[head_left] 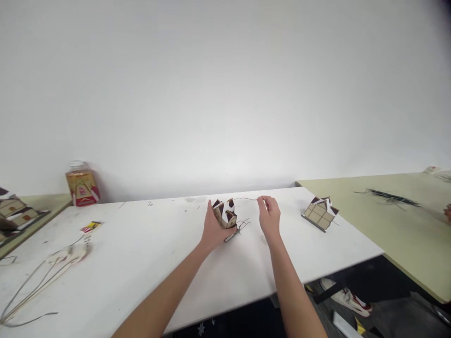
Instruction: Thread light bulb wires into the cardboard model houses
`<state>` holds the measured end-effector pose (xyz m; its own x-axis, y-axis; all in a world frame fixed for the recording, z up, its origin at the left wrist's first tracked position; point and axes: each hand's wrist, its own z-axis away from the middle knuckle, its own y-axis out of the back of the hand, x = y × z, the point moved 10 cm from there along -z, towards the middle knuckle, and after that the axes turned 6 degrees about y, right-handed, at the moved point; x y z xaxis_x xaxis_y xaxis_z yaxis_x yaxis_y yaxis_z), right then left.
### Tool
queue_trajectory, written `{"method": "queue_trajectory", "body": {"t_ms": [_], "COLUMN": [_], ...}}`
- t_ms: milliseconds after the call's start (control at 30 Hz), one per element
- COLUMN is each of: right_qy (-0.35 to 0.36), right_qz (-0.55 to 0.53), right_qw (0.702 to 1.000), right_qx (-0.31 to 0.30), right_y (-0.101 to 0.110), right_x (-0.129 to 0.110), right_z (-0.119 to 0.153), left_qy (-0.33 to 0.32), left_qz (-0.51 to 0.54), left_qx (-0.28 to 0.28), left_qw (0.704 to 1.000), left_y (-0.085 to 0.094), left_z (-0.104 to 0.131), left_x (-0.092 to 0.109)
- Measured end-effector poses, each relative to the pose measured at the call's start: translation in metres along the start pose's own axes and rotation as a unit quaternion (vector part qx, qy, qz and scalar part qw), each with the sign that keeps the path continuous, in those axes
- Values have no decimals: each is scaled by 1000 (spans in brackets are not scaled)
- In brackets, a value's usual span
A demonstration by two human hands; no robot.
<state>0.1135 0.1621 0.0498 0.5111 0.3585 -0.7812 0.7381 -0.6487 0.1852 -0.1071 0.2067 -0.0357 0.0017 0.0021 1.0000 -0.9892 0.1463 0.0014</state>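
My left hand (213, 230) is closed around a small model house (225, 217) with beige walls, dark roofs and white patches like snow. The house is tilted above the white table (148, 272). My right hand (269, 213) is a little to the right, its thumb and fingers pinched on the end of a thin wire (244, 198) that runs from the top of the house. Below the house, beside my left thumb, lies a grey strip with several thin wire ends (242, 226). A second model house (321, 213) rests on the table to the right of my right hand.
A jar (83, 184) with a red and yellow label stands at the back left. Long wires (38, 284) and a colourful packet (90, 227) lie on the left. Another model house (16, 211) sits at the far left. On the right-hand table lies a dark wire bundle (394, 197); a person's hand (447, 212) shows beyond.
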Motion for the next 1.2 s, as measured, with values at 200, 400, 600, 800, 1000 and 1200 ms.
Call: {"method": "queue_trajectory", "body": {"t_ms": [200,400,600,800,1000,1200], "right_qy": [41,82,22,4,149,183], "right_qz": [-46,-132,-213,-191,-99,-88], "right_qw": [997,984,965,967,964,941], "right_qx": [-40,-90,-154,-167,-198,-271], "right_y": [-53,-92,-106,-107,-108,-122], "right_x": [-13,-34,-22,-8,-40,-54], "right_z": [-23,-1,23,27,36,55], "left_qy": [80,116,123,123,114,131], "left_qz": [215,410,419,422,413,412], "left_qx": [-87,-264,-291,-309,-277,-254], "left_qw": [970,866,851,844,860,865], "left_y": [40,48,41,38,43,43], "left_z": [-2,5,3,10,6,2], "left_x": [-6,-11,-22,-13,-13,-24]}}
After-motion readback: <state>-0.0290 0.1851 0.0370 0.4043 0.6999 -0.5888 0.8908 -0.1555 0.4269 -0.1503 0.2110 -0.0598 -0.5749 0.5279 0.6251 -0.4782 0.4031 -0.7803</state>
